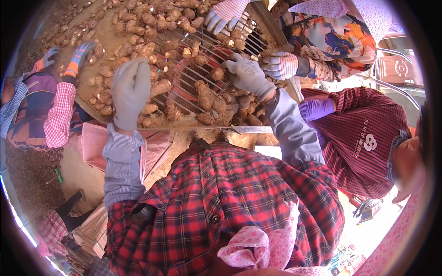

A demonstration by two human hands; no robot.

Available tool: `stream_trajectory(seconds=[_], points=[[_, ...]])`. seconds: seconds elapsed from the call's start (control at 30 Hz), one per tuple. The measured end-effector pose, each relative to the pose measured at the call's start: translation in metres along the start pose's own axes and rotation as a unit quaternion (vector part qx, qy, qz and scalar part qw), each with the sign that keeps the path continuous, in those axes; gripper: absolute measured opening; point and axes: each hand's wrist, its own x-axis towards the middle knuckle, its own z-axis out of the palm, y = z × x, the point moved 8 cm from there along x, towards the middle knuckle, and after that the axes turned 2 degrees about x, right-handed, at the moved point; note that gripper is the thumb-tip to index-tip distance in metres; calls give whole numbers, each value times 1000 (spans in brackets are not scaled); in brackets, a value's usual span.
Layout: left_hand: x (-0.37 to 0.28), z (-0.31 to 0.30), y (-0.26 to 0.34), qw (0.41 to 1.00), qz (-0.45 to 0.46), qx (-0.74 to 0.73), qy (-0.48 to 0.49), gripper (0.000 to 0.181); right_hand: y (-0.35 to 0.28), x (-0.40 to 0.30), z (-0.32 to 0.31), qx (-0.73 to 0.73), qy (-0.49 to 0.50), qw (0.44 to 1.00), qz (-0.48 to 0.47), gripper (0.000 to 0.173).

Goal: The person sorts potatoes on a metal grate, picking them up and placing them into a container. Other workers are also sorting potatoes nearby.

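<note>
Brown, hairy taro corms [205, 94] lie on a slatted metal grate [183, 93] and around it on the sorting table. My left hand [131, 93], in a pale grey work glove, is raised at the grate's left side with its fingers curled. Whether it holds anything is hidden by the glove. My right hand [248, 74], in a matching glove, reaches over the right part of the grate. Its fingers are bent, and what lies under them is hidden. A small round corm [217, 74] rests on the bars just left of it.
Striped gloves of a co-worker [226, 15] work across the grate. Another person's purple glove [317, 109] is at my right. At far left, a co-worker's grey-and-orange gloves [77, 60] touch more corms. A pink woven sack [93, 143] hangs below the table edge. Several corms pile near the front-right corner.
</note>
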Motion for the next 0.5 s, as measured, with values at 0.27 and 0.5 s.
stream_trajectory(seconds=[0.27,0.5], points=[[74,116,-59,970,-9,152,-189,53,56,-84,-52,736,181,653,0,42],[42,175,-16,903,60,171,-390,51,18,-100,-49,612,89,777,117,24]])
